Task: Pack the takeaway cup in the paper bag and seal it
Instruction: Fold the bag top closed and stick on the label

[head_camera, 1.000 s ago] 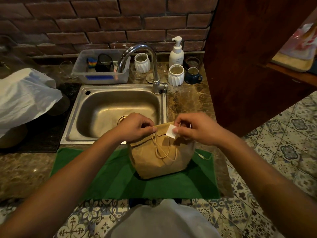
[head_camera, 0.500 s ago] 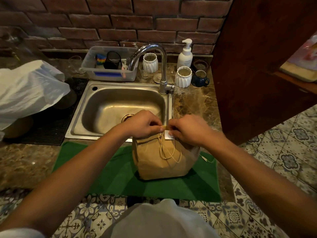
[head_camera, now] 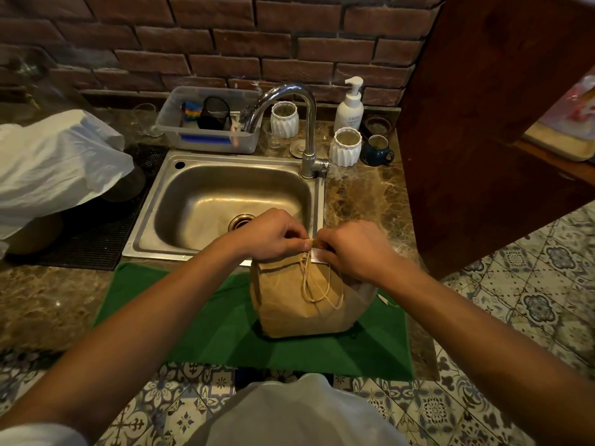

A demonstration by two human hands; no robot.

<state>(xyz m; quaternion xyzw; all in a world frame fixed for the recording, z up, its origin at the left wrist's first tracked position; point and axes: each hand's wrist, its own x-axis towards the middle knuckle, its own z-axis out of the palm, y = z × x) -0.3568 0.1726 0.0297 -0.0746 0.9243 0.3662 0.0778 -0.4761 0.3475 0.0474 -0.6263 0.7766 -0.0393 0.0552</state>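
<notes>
A brown paper bag (head_camera: 289,307) stands upright on a green mat (head_camera: 209,333), its top folded over and its twine handles hanging down the front. My left hand (head_camera: 273,235) pinches the folded top edge at the left. My right hand (head_camera: 351,249) presses a small white sticker (head_camera: 317,255) onto the fold, fingers curled over it. The two hands nearly touch. The takeaway cup is hidden; nothing of it shows outside the bag.
A steel sink (head_camera: 161,233) with a curved tap (head_camera: 309,130) lies just behind the bag. White vases (head_camera: 346,146), a soap bottle (head_camera: 349,107), a blue mug (head_camera: 376,151) and a plastic tub (head_camera: 209,138) stand at the back. A white bag (head_camera: 54,165) lies left, a wooden cabinet (head_camera: 483,123) right.
My right hand brought the white sticker left and down onto the folded bag top, meeting my left hand. The view shifted slightly closer.
</notes>
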